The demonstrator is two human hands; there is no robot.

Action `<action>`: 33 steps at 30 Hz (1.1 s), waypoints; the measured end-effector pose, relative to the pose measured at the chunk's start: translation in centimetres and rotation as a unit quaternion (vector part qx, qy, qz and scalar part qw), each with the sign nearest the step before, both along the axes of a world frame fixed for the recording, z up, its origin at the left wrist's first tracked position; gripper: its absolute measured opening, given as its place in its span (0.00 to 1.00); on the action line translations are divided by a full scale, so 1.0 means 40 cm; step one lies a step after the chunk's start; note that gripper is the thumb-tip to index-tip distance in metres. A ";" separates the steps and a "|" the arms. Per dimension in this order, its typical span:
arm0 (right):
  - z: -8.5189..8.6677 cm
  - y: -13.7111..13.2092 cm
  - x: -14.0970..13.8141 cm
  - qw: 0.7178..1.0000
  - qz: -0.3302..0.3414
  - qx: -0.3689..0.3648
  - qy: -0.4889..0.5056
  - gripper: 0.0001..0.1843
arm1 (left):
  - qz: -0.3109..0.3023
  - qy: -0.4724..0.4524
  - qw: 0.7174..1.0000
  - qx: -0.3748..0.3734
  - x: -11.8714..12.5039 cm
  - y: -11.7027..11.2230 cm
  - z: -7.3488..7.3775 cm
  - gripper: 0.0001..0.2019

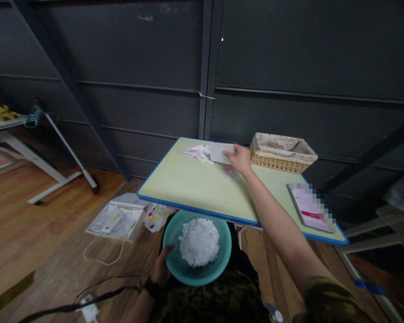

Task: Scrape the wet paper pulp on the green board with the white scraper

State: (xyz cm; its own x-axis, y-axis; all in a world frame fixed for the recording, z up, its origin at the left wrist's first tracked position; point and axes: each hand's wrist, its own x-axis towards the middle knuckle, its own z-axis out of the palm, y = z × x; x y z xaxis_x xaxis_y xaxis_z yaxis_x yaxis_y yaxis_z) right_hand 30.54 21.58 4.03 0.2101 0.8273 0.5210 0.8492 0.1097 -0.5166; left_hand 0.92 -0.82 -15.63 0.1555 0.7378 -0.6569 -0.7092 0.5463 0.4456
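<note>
My right hand point(239, 158) grips a flat white card point(220, 153) low over the table top, with the card's left edge against a heap of small white and pinkish scraps point(197, 153). A few reddish bits point(231, 172) lie just below the card. On my lap, under the table's front edge, rests a teal plastic basin point(175, 274) holding a mound of white scraps point(199, 242). My left hand point(163, 265) clasps the basin's left rim, its thumb over the edge and its other fingers hidden underneath.
The pale green table point(175, 184) has a blue edge. A cloth-lined wicker basket point(279, 163) and a tablet point(311, 208) stand on its right side. Left on the floor are a white box point(116, 220), a patterned bag point(158, 216) and black cables point(70, 307). Dark metal panels point(138, 45) rise behind.
</note>
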 end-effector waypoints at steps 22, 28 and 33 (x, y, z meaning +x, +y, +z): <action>-0.026 0.007 -0.041 0.996 0.081 0.006 -0.030 0.11 | -0.001 0.047 0.999 0.011 0.004 0.001 -0.001 0.13; -0.003 0.001 -0.028 0.998 0.035 -0.016 -0.044 0.10 | -0.001 0.051 0.999 0.010 0.005 0.006 -0.011 0.10; 0.005 -0.006 -0.021 0.999 0.014 0.000 -0.051 0.12 | 0.005 0.049 0.999 0.008 0.006 0.004 -0.011 0.11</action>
